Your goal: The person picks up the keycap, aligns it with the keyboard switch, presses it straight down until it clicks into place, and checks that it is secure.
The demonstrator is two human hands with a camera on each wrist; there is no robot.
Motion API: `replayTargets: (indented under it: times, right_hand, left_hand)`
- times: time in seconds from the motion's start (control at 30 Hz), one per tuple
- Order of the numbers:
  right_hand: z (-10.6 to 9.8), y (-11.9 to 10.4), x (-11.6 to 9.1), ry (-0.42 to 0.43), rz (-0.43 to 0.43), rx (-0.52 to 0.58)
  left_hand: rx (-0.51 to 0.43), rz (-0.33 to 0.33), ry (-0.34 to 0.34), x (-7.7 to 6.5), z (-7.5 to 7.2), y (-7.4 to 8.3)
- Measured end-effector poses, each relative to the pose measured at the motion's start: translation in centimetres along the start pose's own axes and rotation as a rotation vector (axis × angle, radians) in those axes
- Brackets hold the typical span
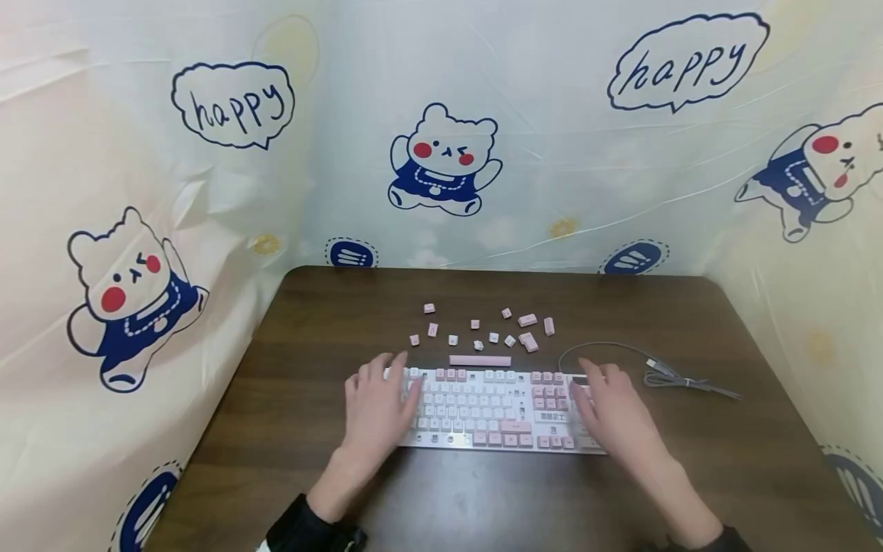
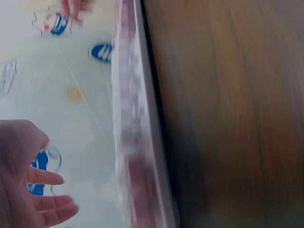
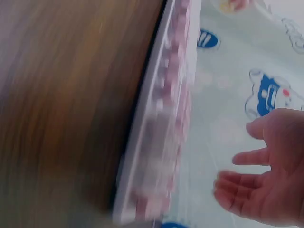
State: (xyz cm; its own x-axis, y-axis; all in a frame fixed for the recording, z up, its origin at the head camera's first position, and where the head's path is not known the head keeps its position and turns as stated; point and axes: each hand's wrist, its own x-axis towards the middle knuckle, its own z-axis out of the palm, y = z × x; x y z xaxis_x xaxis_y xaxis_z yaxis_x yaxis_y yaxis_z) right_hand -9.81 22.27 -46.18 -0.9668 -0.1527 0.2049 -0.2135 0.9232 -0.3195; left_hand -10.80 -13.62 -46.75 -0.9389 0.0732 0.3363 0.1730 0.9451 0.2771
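A white keyboard (image 1: pixel 476 412) with white and pink keycaps lies on the brown table, its long side facing me. Bare spots show where caps are off, some near its right end. My left hand (image 1: pixel 375 406) is at the keyboard's left end, fingers straight and thumb spread. Over the right end is my right hand (image 1: pixel 616 414), fingers likewise extended, hiding part of the keys. In the left wrist view that hand (image 2: pixel 28 185) appears spread with nothing in it. The right wrist view shows the right hand (image 3: pixel 270 175) empty too. Contact with the keyboard cannot be told.
Behind the keyboard lie a long pink spacebar cap (image 1: pixel 480 360) and several loose keycaps (image 1: pixel 527 320). A grey cable (image 1: pixel 679 379), partly bundled, lies at the right. A printed cloth (image 1: pixel 552 176) hangs around the brown table (image 1: pixel 303 322).
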Motion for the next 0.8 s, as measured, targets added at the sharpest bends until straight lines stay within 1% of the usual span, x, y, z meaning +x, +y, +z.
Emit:
replayTargets:
  times: [0.07, 0.1, 0.2, 0.3, 0.4, 0.53, 0.63, 0.67, 0.8]
  right_hand:
    - [-0.5, 1.2, -0.2, -0.015, 0.014, 0.008]
    - [-0.7, 1.8, -0.3, -0.025, 0.024, 0.015]
    - [-1.0, 3.5, -0.8, -0.059, 0.057, 0.049]
    - [-0.9, 4.9, -1.2, -0.091, 0.096, 0.067]
    - [-0.7, 5.9, -1.4, -0.123, 0.127, 0.061]
    - [-0.4, 6.5, -1.6, -0.154, 0.148, 0.058]
    - [-0.4, 6.7, -1.8, -0.172, 0.161, 0.061]
    - [-0.4, 6.8, -1.8, -0.18, 0.168, 0.061]
    - [-0.3, 7.0, -2.1, -0.227, 0.196, 0.065]
  left_hand:
    - [-0.031, -0.04, 0.01, 0.2, -0.4, -1.4]
    - [-0.047, -0.061, 0.003, 0.2, -0.5, -2.2]
    - [-0.096, -0.143, -0.047, 0.1, -1.0, -4.2]
    - [-0.132, -0.208, -0.104, -0.2, -1.0, -5.8]
    - [-0.15, -0.242, -0.124, -0.5, -0.7, -7.1]
    - [-0.147, -0.26, -0.129, -0.9, 0.0, -8.3]
    - [-0.148, -0.268, -0.153, -1.2, 0.4, -8.9]
    - [-0.152, -0.27, -0.166, -1.3, 0.4, -9.0]
    - [-0.178, -0.32, -0.256, -1.4, 0.5, -9.1]
